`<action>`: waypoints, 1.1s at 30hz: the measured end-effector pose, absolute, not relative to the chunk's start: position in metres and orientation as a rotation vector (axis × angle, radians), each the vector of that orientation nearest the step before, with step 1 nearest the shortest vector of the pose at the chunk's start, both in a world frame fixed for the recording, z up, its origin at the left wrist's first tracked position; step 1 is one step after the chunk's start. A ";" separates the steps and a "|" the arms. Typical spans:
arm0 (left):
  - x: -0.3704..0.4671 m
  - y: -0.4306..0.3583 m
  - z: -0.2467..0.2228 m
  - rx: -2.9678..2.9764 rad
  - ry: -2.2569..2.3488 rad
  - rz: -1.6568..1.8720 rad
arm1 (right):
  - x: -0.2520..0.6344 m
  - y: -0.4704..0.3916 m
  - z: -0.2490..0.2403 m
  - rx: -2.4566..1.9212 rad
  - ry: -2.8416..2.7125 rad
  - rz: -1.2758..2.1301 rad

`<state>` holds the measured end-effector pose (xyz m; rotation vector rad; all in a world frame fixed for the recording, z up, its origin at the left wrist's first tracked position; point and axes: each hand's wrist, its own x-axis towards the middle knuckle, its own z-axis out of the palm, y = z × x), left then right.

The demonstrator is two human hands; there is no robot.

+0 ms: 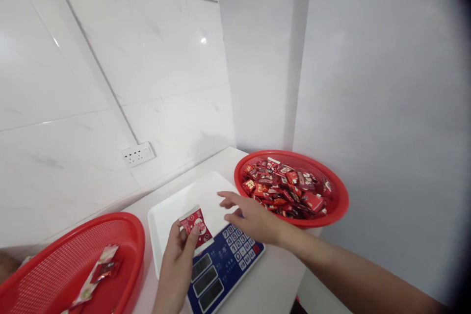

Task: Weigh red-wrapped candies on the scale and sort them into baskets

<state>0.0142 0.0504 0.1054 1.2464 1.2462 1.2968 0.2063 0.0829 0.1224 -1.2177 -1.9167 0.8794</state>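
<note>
Head view, 2 bare hands over a scale.

Left hand [176,265]: thumb and fingers pinching 1 red packet [200,225], printed face up, over the near part of the scale.

Right hand [253,216]: fingers loosely spread, nothing seen in them; contact with the scale cannot be told.

Handling, as judged: a light pinch near the packet's edge should spare the wrapper from creasing; the right wrist is best held high, lest it press a key.

Beyond the left hand: white pan [204,186].
Just right of the left hand: 3 display windows [206,281].
Below the right hand: keypad [241,250].
Beyond the right hand: red basket [340,201], heaped with wrapped packets [283,186].
Left of the left hand: second red basket [138,240], a few wrappers [105,271] inside.
Farthest beyond both hands: wall socket [139,154].
</note>
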 end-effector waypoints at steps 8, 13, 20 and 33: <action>-0.011 0.080 0.098 1.530 1.511 1.145 | 0.288 0.122 0.116 -1.746 -2.124 0.223; -0.014 0.100 0.085 1.676 1.671 1.075 | 0.293 0.135 0.101 -1.757 -2.456 0.087; -0.013 0.102 0.079 1.862 1.722 1.078 | 0.295 0.151 0.091 -1.761 -2.421 0.013; -0.012 0.064 0.099 1.417 1.491 1.300 | 0.328 0.157 0.111 -1.793 -2.006 0.097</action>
